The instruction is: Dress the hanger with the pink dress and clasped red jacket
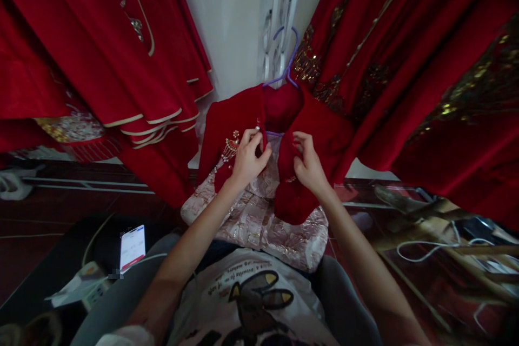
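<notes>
A short red jacket (233, 111) with a beaded ornament (231, 146) on one front panel is spread before me on a purple hanger (292, 59). My left hand (248, 159) has its fingers curled at the edge of the ornamented panel. On the opposite front edge, my right hand (308, 165) closes its bent fingers on the red cloth; its fingertips are partly hidden. Beneath the jacket, a shiny pale pink cloth (255, 219) with a crinkled pattern lies across my lap. The jacket's front hangs apart between my hands.
Long red garments (150, 54) hang at the left, and more red garments with gold sequins (389, 65) hang at the right. A lit phone (133, 248) lies on a dark surface at lower left. White cables (425, 251) and clutter sit at lower right.
</notes>
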`<state>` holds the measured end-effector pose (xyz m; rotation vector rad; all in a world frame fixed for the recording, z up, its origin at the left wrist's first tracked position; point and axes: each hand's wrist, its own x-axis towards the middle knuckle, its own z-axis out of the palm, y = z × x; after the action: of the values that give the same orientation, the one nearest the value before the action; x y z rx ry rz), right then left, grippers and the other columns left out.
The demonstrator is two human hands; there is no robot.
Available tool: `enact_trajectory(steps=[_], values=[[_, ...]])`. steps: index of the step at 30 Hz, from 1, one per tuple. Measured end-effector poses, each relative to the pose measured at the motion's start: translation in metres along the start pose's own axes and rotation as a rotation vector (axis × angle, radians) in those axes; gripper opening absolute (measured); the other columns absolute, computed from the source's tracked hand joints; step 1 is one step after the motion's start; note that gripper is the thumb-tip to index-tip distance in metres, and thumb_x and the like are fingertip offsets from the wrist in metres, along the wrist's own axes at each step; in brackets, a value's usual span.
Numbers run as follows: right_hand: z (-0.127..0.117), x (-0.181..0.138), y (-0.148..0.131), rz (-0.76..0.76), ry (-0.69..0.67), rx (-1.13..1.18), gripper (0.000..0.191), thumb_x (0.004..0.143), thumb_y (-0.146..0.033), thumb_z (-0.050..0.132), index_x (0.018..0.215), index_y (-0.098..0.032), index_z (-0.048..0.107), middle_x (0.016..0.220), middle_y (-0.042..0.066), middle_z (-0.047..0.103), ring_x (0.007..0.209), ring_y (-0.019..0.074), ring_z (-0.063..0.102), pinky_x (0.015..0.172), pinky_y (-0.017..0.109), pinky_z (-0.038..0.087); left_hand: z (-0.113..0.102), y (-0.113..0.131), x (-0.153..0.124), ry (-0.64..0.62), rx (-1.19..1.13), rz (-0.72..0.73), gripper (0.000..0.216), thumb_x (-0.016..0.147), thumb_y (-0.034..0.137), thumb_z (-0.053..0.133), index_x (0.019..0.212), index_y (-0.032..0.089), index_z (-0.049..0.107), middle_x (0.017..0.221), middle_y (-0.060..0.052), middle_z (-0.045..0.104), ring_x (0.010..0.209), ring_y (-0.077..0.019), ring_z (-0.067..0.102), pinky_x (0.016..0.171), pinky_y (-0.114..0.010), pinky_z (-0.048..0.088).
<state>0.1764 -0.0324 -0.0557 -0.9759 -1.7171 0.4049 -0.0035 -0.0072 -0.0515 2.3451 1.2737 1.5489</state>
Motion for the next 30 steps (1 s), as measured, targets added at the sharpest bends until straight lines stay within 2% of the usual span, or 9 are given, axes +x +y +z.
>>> enact_trajectory(steps=[4,8,10,13,16,20,24,27,30], values=[[0.013,-0.006,-0.009,-0.030,-0.090,0.035,0.063,0.068,0.001,0.039,0.125,-0.027,0.039,0.127,0.008,0.051,0.125,0.0210,0.051,0.114,0.044,0.039,0.006,0.006,0.006,-0.038,0.032,0.002,0.011,0.092,0.022,0.048,0.082,0.022,0.046,0.097,-0.007,0.052,0.090,-0.0195,0.056,0.083,-0.034,0.049],[0.013,-0.006,-0.003,-0.048,-0.074,0.051,0.064,0.069,0.001,0.039,0.127,-0.025,0.038,0.128,0.009,0.050,0.126,0.0205,0.050,0.115,0.043,0.038,-0.003,0.005,-0.008,-0.327,0.071,0.232,0.007,0.089,0.017,0.051,0.083,0.021,0.050,0.096,-0.007,0.056,0.094,-0.0219,0.057,0.086,-0.037,0.047],[0.012,-0.005,-0.001,-0.053,-0.072,0.047,0.063,0.070,0.001,0.039,0.129,-0.023,0.038,0.128,0.010,0.050,0.127,0.0208,0.050,0.115,0.043,0.038,-0.007,0.004,-0.018,-0.373,0.064,0.271,0.010,0.087,0.016,0.053,0.079,0.020,0.049,0.094,-0.006,0.055,0.091,-0.0214,0.056,0.085,-0.036,0.047],[0.015,-0.007,-0.002,-0.047,-0.091,0.029,0.062,0.075,-0.003,0.045,0.134,-0.022,0.036,0.132,0.012,0.049,0.125,0.0227,0.051,0.112,0.046,0.041,-0.009,0.001,-0.024,-0.200,-0.072,0.160,0.018,0.084,0.015,0.057,0.071,0.019,0.046,0.091,-0.004,0.051,0.089,-0.0184,0.054,0.082,-0.033,0.048],[0.021,-0.011,-0.006,-0.018,-0.110,0.079,0.065,0.081,-0.015,0.057,0.140,-0.024,0.034,0.141,0.013,0.046,0.126,0.0251,0.052,0.108,0.047,0.045,-0.003,-0.002,-0.020,-0.044,-0.283,0.056,0.022,0.080,0.014,0.062,0.066,0.018,0.047,0.099,-0.004,0.051,0.099,-0.0180,0.055,0.091,-0.033,0.047],[0.029,-0.009,-0.005,0.061,-0.080,0.225,0.058,0.087,-0.031,0.064,0.140,-0.028,0.040,0.144,0.010,0.048,0.128,0.0241,0.053,0.105,0.045,0.049,0.008,-0.011,-0.014,0.005,-0.506,-0.059,0.021,0.082,0.016,0.062,0.063,0.017,0.052,0.101,-0.005,0.054,0.107,-0.0189,0.057,0.096,-0.034,0.045],[0.035,0.001,0.001,0.103,0.060,0.329,0.038,0.091,-0.039,0.060,0.127,-0.027,0.053,0.132,0.008,0.059,0.120,0.0204,0.060,0.102,0.040,0.052,0.013,-0.015,-0.011,0.033,-0.737,-0.181,0.025,0.083,0.022,0.065,0.064,0.017,0.050,0.104,-0.006,0.061,0.107,-0.0181,0.060,0.094,-0.032,0.047],[0.040,0.008,0.001,0.088,0.150,0.354,0.028,0.090,-0.039,0.062,0.114,-0.025,0.059,0.119,0.007,0.067,0.111,0.0178,0.064,0.099,0.036,0.053,0.015,-0.014,-0.009,0.109,-0.978,-0.332,0.021,0.085,0.028,0.064,0.074,0.018,0.049,0.099,-0.005,0.067,0.099,-0.0157,0.065,0.091,-0.033,0.050],[0.041,0.012,-0.003,0.084,0.189,0.348,0.025,0.087,-0.037,0.066,0.107,-0.024,0.061,0.111,0.005,0.069,0.103,0.0164,0.067,0.095,0.033,0.055,0.016,-0.015,-0.004,0.157,-1.065,-0.393,0.021,0.080,0.028,0.070,0.086,0.020,0.051,0.090,-0.002,0.068,0.088,-0.0131,0.067,0.087,-0.031,0.052]])
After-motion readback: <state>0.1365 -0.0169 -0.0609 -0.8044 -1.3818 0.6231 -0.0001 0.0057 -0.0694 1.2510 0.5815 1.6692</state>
